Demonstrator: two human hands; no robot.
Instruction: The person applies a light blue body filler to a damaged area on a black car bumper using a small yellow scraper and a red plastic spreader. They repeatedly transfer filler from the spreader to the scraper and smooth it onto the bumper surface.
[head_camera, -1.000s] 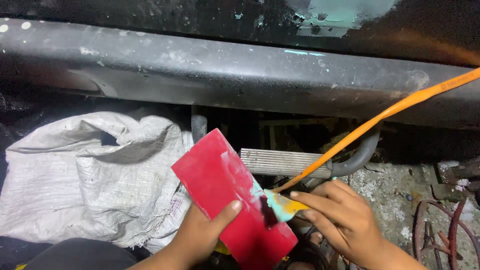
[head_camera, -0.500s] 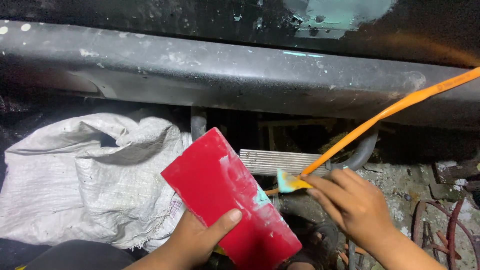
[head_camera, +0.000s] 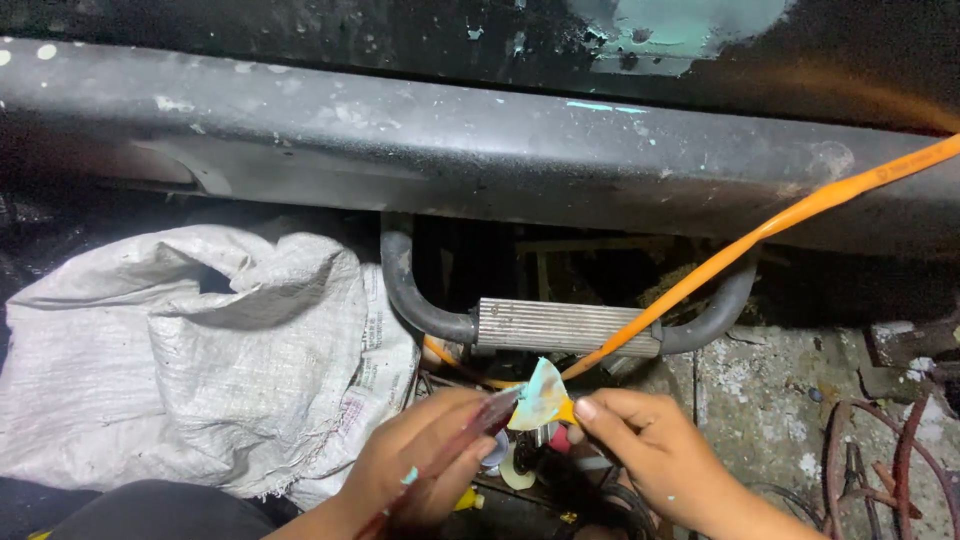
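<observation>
The putty scraper (head_camera: 540, 398), smeared pale teal, sits between both hands, pinched at its yellow handle by the right hand (head_camera: 660, 455). The red board (head_camera: 470, 430), broad-faced earlier, now shows edge-on, clasped in the left hand (head_camera: 425, 465) and touching the blade. An orange hose (head_camera: 760, 235) crosses above; a white sack (head_camera: 190, 350) lies left, under the grey bumper (head_camera: 400, 130).

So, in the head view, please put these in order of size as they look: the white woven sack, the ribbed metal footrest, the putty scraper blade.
1. white woven sack, largest
2. ribbed metal footrest
3. putty scraper blade, smallest, although nearest the camera
</observation>
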